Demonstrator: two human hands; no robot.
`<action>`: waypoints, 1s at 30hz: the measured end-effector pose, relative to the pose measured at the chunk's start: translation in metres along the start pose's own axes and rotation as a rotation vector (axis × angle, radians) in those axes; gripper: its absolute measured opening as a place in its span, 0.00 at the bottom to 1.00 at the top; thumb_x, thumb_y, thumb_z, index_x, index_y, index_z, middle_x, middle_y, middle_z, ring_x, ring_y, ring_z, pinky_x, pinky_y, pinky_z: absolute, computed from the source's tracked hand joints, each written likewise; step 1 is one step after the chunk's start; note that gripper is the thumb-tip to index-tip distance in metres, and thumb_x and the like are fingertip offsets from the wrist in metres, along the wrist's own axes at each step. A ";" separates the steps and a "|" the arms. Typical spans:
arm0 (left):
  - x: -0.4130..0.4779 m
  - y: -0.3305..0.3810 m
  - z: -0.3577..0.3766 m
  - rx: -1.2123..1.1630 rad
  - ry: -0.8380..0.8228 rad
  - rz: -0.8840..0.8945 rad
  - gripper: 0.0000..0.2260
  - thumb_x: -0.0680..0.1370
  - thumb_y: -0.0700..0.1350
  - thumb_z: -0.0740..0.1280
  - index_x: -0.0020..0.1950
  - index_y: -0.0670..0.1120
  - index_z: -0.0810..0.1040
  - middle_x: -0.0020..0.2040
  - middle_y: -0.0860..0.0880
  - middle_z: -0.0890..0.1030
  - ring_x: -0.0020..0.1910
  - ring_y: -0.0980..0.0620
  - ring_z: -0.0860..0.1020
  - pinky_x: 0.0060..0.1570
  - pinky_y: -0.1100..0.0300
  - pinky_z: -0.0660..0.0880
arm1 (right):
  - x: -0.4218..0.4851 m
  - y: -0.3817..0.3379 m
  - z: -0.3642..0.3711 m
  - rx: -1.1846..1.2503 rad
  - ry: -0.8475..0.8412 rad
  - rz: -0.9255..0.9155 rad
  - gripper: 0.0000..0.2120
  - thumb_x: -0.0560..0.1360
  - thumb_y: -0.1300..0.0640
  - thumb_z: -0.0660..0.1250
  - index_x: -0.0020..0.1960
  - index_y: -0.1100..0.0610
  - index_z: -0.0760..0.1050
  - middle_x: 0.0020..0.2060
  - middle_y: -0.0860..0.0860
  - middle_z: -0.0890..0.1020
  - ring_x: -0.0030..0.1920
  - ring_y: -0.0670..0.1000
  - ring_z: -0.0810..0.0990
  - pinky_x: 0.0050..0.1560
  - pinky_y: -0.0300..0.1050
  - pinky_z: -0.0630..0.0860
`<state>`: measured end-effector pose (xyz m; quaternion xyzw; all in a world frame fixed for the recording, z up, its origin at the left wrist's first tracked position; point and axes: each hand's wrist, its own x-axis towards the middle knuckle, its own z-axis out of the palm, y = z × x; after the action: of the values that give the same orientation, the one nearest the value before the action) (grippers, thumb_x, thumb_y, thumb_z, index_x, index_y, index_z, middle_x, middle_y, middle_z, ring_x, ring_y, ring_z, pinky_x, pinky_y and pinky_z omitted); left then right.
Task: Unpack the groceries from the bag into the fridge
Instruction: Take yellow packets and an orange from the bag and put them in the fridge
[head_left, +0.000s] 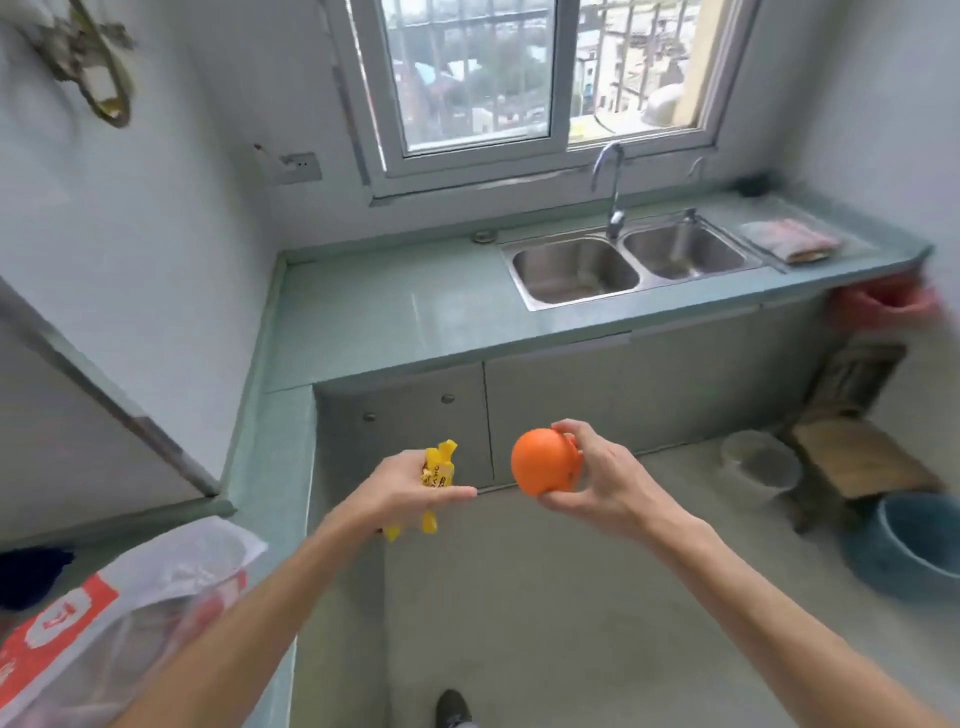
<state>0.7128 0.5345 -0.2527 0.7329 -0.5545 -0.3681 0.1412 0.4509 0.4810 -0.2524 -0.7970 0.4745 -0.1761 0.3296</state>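
Observation:
My left hand (410, 493) grips a small yellow snack packet (438, 470) in mid-air over the floor; the packet's ends stick out above and below the fingers. My right hand (597, 480) holds an orange (543, 460) beside it, fingers curled round its right side. A white plastic grocery bag (130, 613) with a red printed panel lies on the green counter at the lower left. A grey slanted panel (78, 415) at the left edge may be the fridge; I cannot tell.
The L-shaped green counter (405, 322) runs along the left and back walls, with a double steel sink (623, 265) and tap under the window. A folded cloth (789, 241) lies right of the sink. A wooden stool (857, 457), blue basin (919, 545) and pale bucket (758, 460) stand on the floor at right.

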 end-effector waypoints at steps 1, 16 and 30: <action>0.007 0.022 0.013 -0.011 -0.037 0.019 0.24 0.70 0.64 0.73 0.33 0.49 0.64 0.27 0.56 0.69 0.26 0.57 0.72 0.32 0.61 0.69 | -0.012 0.013 -0.014 0.005 0.040 0.033 0.36 0.67 0.46 0.75 0.70 0.47 0.64 0.54 0.43 0.74 0.53 0.47 0.75 0.54 0.41 0.73; 0.126 0.316 0.201 -0.322 -0.607 0.276 0.14 0.72 0.49 0.77 0.49 0.45 0.76 0.43 0.46 0.81 0.41 0.47 0.86 0.34 0.58 0.75 | -0.148 0.196 -0.187 -0.064 0.570 0.622 0.38 0.63 0.42 0.78 0.69 0.40 0.66 0.56 0.47 0.67 0.53 0.48 0.72 0.56 0.40 0.70; 0.151 0.565 0.369 -0.178 -1.089 0.513 0.21 0.67 0.60 0.77 0.42 0.46 0.76 0.35 0.46 0.73 0.29 0.49 0.71 0.34 0.57 0.68 | -0.283 0.276 -0.311 -0.095 0.989 1.057 0.39 0.64 0.44 0.77 0.72 0.44 0.65 0.64 0.44 0.71 0.65 0.46 0.71 0.62 0.36 0.66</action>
<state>0.0721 0.2754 -0.2172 0.2677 -0.6730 -0.6893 -0.0177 -0.0483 0.5243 -0.2098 -0.3015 0.8971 -0.3122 0.0827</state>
